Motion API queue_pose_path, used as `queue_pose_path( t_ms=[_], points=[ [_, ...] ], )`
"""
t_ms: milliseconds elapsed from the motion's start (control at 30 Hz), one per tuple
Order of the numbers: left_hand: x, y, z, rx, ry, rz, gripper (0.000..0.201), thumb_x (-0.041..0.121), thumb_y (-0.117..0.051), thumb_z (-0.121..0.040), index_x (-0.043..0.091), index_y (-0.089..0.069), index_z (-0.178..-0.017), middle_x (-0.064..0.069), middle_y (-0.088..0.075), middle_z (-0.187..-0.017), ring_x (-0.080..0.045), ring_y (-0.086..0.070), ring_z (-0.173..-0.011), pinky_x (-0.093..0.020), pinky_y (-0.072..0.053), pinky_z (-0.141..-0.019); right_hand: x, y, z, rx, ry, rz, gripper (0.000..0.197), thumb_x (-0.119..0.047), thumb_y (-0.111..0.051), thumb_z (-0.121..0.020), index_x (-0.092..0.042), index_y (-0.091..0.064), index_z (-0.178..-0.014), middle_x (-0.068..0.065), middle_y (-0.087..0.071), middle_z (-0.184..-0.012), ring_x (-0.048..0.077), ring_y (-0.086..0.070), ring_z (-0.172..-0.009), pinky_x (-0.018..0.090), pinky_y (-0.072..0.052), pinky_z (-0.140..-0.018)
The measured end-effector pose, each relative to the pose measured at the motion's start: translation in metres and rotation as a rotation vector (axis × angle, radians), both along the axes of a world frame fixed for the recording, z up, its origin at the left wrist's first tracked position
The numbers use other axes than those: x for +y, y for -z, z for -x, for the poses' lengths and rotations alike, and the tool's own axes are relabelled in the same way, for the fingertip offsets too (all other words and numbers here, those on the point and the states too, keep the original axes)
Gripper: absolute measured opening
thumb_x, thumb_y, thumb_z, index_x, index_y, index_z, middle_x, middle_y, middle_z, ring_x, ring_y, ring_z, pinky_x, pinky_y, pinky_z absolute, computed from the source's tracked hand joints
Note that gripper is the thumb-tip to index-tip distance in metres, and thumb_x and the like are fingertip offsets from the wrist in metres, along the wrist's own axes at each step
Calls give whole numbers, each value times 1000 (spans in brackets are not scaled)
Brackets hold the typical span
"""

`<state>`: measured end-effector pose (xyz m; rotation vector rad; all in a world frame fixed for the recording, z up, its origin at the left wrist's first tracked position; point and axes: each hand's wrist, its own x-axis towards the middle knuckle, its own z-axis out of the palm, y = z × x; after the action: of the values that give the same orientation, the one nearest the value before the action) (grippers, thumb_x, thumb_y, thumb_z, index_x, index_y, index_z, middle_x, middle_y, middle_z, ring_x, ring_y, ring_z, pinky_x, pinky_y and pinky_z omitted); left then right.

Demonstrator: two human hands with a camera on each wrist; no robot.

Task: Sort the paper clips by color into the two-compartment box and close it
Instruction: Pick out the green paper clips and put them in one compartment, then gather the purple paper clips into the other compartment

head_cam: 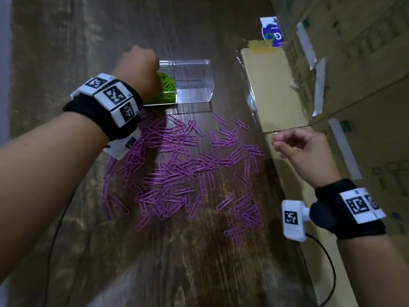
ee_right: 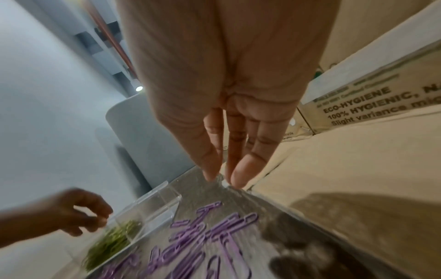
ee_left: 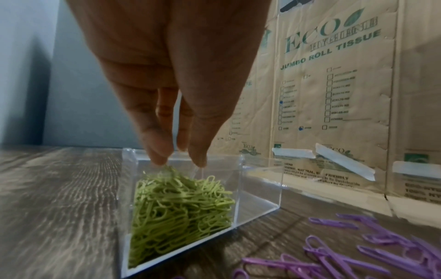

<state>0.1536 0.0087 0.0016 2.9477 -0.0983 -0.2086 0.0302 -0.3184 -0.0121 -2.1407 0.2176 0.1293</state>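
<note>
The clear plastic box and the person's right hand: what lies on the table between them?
In the head view, loose purple paper clips lie scattered on the dark wooden table between the clear two-compartment box and the right hand.

Wood table (head_cam: 194,262): clear box (head_cam: 194,85), purple clips (head_cam: 181,171), cardboard (head_cam: 272,89).

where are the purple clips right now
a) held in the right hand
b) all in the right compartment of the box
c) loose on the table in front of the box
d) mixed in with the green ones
c: the purple paper clips lie scattered on the wooden table in front of the clear box, whose one filled compartment holds only green paper clips; the other compartment holds none.
</note>
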Motion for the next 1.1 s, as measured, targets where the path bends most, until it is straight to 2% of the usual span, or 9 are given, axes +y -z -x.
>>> queue_pose_path(
  t_ms=[133,233,400,500,600,733,833,933,1100],
  points=[
    [13,-11,21,-147,-40,132,30,22,-70,-78,10,-64,-105,-20,-63,-104,-39,-57,-100,-44,-46,-83,2,17,15,112,-40,118,27,2,-73,-76,-23,-64,-80,-1,-65,-77,11,-55,-61,25,-48,-66],
    [36,-16,59,-212,-145,229,18,26,-68,-79,15,-68,-93,-11,-68,-91,-32,-63,-88,-37,-47,-73,16,26,17,128,-128,260,35,-5,-80,-70,-20,-65,-99,1,-60,-97,4,-54,-71,10,-44,-70],
    [85,18,152,-69,-420,292,10,21,-67,-79,18,-66,-88,-10,-64,-87,-30,-64,-79,-38,-52,-74,43,29,13,154,-308,472,83,-39,-88,-57,-25,-52,-130,1,-45,-120,24,-43,-115,34,-38,-101],
    [99,40,191,-15,-516,320,23,19,-60,-83,15,-59,-105,-17,-52,-106,-36,-60,-93,-46,-50,-87,64,26,14,203,-396,502,102,-50,-87,-50,-29,-42,-139,0,-37,-123,23,-36,-119,35,-35,-101],
    [87,46,205,113,-489,294,50,32,-62,-85,16,-46,-129,-18,-43,-122,-36,-45,-116,-45,-39,-101,88,26,21,190,-476,498,106,-59,-84,-47,-31,-40,-139,-1,-34,-122,22,-34,-115,39,-40,-100],
    [58,44,199,148,-359,322,93,59,-70,-68,22,-29,-142,-11,-34,-133,-28,-35,-126,-42,-36,-106,120,28,31,120,-542,514,94,-59,-82,-52,-32,-45,-134,-3,-36,-119,19,-35,-111,34,-41,-93],
    [37,45,190,164,-246,291,104,65,-73,-58,25,-28,-143,-7,-33,-132,-24,-35,-123,-39,-40,-100,136,31,31,88,-552,466,70,-45,-84,-61,-32,-55,-124,-6,-39,-111,17,-39,-107,34,-44,-92],
    [25,46,185,164,-215,262,98,61,-76,-57,27,-34,-139,-6,-33,-126,-23,-39,-118,-37,-44,-93,139,33,27,87,-561,411,46,-32,-82,-69,-28,-65,-111,-8,-45,-101,15,-49,-99,33,-47,-89],
    [14,44,182,155,-122,300,61,43,-71,-75,30,-47,-129,1,-40,-104,-17,-49,-97,-25,-39,-75,134,36,22,14,-574,427,11,-19,-73,-77,-16,-70,-87,-2,-54,-87,17,-55,-75,36,-51,-74]
  ],
)
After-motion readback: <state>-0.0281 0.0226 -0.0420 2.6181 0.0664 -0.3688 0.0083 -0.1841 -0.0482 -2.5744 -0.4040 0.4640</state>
